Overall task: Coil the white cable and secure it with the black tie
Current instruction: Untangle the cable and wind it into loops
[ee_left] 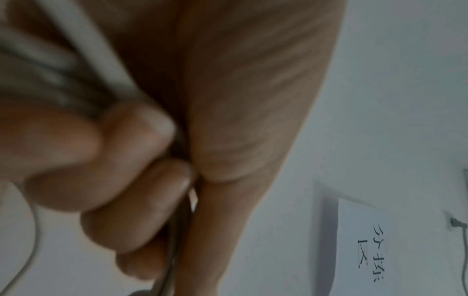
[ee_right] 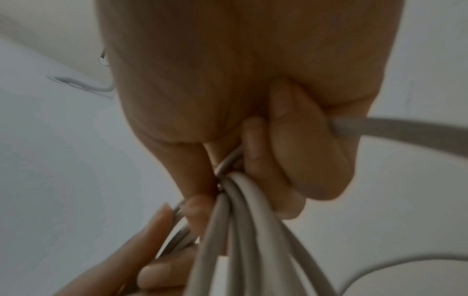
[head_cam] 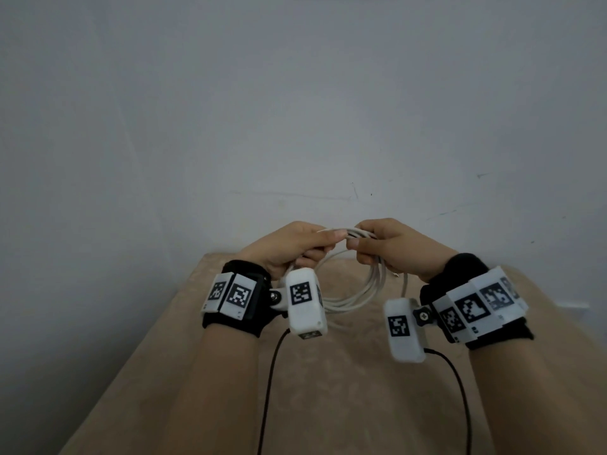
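Note:
The white cable (head_cam: 358, 298) is gathered into several loops that hang over the beige table. My left hand (head_cam: 328, 241) pinches the top of the bundle from the left, and its curled fingers (ee_left: 142, 200) close round blurred strands of the cable (ee_left: 96, 52). My right hand (head_cam: 364, 247) grips the same bundle just to the right, fingers (ee_right: 291, 160) wrapped round several strands of the cable (ee_right: 243, 230). The two hands almost touch. One loose cable end (head_cam: 404, 284) dangles below the right hand. No black tie shows in any view.
The beige table (head_cam: 328, 405) runs toward a plain white wall (head_cam: 295, 126). Black wires (head_cam: 272, 372) trail from the wrist cameras over the table. A paper sign (ee_left: 367, 250) and a wall socket (ee_left: 455, 222) are on the wall.

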The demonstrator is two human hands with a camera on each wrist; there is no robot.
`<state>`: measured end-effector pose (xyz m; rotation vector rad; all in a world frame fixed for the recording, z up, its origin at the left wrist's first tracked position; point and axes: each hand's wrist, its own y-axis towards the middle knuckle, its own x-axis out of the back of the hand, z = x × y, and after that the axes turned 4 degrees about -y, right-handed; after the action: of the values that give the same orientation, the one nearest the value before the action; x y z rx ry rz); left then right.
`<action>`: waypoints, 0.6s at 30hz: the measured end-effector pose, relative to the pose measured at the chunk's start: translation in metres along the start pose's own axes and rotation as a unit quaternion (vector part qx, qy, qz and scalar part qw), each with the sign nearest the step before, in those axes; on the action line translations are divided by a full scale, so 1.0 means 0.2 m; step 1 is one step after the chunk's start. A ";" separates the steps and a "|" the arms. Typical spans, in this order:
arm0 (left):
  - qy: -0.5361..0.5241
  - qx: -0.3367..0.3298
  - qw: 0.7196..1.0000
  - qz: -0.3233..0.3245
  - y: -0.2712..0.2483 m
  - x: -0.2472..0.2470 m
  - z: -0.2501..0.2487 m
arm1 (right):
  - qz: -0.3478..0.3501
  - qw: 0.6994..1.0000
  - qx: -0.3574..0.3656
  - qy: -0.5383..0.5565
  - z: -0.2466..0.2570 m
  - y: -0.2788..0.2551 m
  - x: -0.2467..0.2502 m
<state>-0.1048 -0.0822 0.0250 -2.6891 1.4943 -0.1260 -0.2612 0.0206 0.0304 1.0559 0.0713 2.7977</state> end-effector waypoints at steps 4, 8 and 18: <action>-0.024 -0.037 0.999 -0.011 0.01 0.00 0.01 | -0.070 0.997 0.041 -0.003 -0.01 0.01 0.00; -0.102 -0.077 0.989 -0.069 0.03 0.00 -0.02 | -0.184 0.978 0.060 0.075 -0.02 0.02 0.01; -0.309 -0.175 0.912 -0.208 0.04 0.07 -0.02 | -0.300 0.927 0.021 0.227 -0.06 0.02 0.06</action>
<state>-0.1057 -0.0983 0.0297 -2.8421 0.8017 0.9647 -0.2785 0.0186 0.0292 0.2848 0.4281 2.4013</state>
